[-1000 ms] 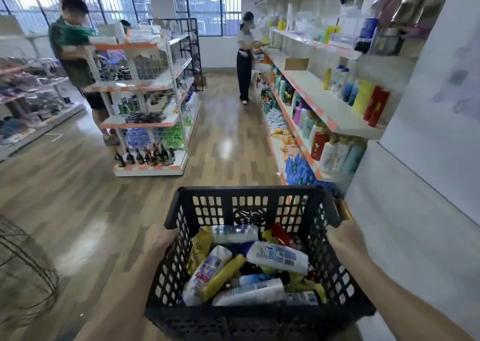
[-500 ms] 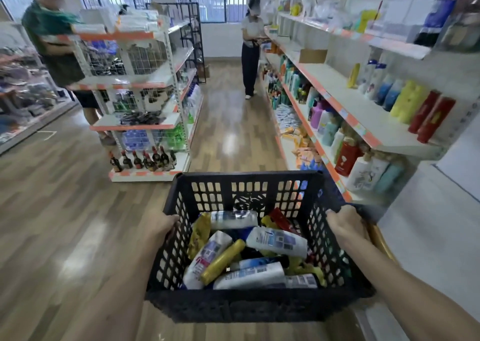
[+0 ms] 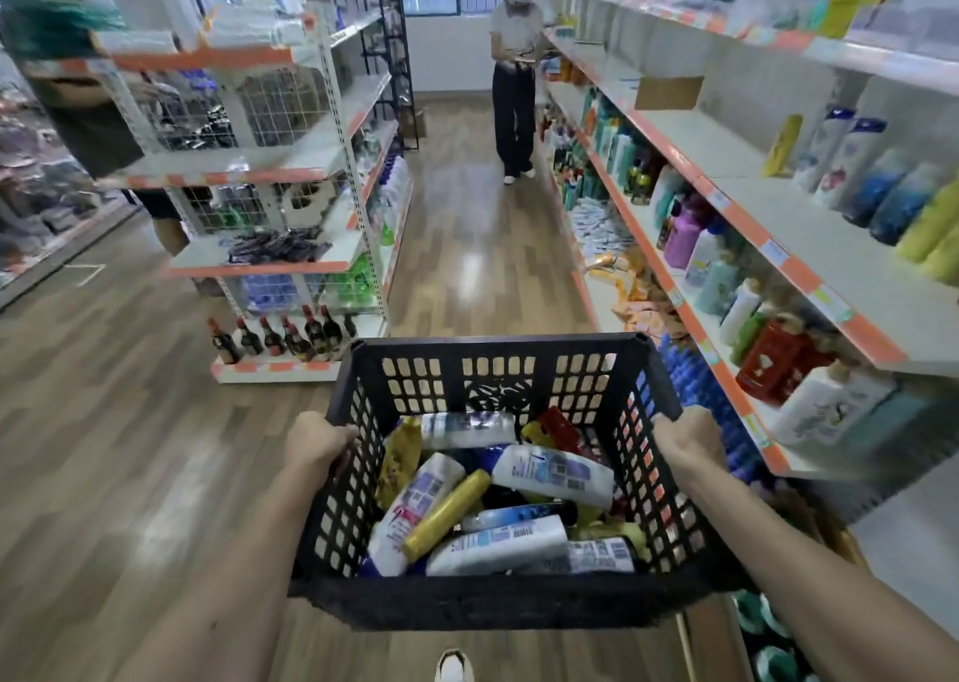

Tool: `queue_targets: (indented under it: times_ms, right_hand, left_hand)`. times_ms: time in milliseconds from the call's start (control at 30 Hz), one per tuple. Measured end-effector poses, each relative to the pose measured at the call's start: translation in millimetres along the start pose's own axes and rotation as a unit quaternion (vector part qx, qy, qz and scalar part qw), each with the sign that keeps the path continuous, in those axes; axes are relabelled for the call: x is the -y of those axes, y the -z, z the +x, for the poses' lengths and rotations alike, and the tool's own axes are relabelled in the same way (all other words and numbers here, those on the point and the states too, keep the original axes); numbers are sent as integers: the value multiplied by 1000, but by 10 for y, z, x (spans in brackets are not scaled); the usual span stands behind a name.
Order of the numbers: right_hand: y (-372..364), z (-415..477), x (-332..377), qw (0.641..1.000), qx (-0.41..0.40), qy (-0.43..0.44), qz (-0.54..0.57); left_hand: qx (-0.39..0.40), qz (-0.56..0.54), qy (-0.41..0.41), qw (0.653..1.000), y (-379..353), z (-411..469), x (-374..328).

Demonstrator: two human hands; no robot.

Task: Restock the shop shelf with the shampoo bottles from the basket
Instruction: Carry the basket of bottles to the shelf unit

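I carry a black perforated plastic basket (image 3: pixel 493 603) in front of me above the wooden floor. My left hand (image 3: pixel 316 442) grips its left rim and my right hand (image 3: pixel 690 435) grips its right rim. Inside lie several shampoo bottles on their sides: a white one with a blue label (image 3: pixel 552 474), a yellow one (image 3: pixel 446 515), another white one (image 3: pixel 498 546) and a red one (image 3: pixel 560 429). The shop shelf (image 3: pixel 809 245) runs along my right, with shampoo bottles (image 3: pixel 856 172) standing at the back of its middle board.
A free-standing shelf unit (image 3: pixel 270 178) with dark bottles (image 3: pixel 280 336) at its base stands left of the aisle. One person (image 3: pixel 514 74) stands far down the aisle by the right shelf, another (image 3: pixel 67 69) behind the left unit. A cardboard box (image 3: pixel 667 92) sits on the right shelf.
I have moved forward along the aisle with the basket, and the right shelf now lies closer beside me. Both hands keep their hold on the rims.
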State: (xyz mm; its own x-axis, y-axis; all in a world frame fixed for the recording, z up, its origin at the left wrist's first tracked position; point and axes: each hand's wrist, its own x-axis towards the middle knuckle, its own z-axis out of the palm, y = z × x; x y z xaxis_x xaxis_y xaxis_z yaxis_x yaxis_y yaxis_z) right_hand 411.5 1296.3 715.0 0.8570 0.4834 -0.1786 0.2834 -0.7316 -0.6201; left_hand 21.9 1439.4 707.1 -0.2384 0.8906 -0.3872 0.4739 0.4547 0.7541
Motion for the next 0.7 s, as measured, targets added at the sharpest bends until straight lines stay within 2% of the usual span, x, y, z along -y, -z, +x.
queue_targets:
  times_ms: [233, 500, 700]
  right_hand:
    - [-578, 743, 836, 999, -11, -36, -3]
    - [-1072, 1626, 1640, 998, -31, -61, 6]
    - [-1552, 2484, 2268, 996, -40, -72, 30]
  left_hand:
    - [41, -47, 12, 998, -277, 1089, -764]
    - [65, -11, -20, 998, -572, 2291, -1640]
    - [81, 0, -10, 997, -952, 3224, -2226]
